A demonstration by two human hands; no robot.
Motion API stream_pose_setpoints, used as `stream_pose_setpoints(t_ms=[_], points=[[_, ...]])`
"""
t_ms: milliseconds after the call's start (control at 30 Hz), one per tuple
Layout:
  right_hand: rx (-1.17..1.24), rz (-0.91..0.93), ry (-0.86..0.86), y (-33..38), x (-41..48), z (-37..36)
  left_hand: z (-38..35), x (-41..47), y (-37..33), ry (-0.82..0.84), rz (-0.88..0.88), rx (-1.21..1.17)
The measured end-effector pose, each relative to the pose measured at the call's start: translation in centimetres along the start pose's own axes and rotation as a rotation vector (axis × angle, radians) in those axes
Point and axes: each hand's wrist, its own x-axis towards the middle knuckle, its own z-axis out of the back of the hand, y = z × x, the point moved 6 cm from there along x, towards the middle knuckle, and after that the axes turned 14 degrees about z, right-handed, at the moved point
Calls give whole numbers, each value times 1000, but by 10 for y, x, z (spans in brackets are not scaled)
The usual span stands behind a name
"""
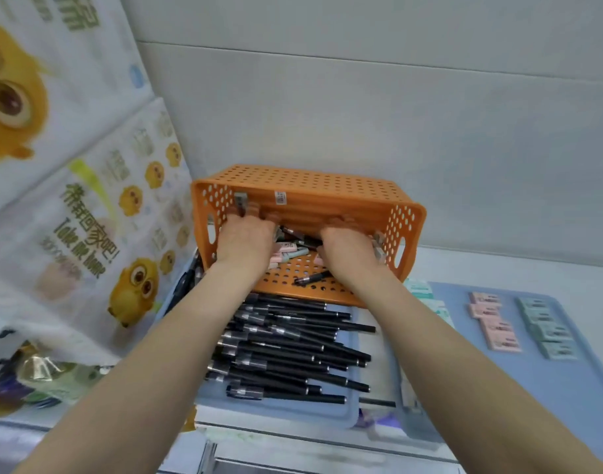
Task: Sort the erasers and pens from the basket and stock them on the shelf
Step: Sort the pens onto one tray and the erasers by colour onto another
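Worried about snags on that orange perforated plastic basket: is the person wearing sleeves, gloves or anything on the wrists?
No. The left hand and right hand are ungloved, and both forearms are bare to the frame edge: no sleeves, watch or bands. Blur hides any rings.
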Motion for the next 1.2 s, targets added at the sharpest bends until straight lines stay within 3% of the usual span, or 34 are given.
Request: stream_pose_setpoints(t_ms=[367,533,733,967,1100,1200], points=[[-36,-32,-48,-1,4,0,-5,16,-6,-111,-103,6],[-55,-21,-65,-4,10,-4,-2,20,-10,-177,-72,-3],[-23,-51,-119,-12,9,-6,-9,26,-11,-221,-116,-107],[22,-84,-156,-18,8,-5,3,21,1,-186,-120,-417],[192,-156,-331,-20,-3,9,23,10,7,-238,-106,-628],[281,-113,-468,-12,-19,28,35,2,15,-235,-23,-812]])
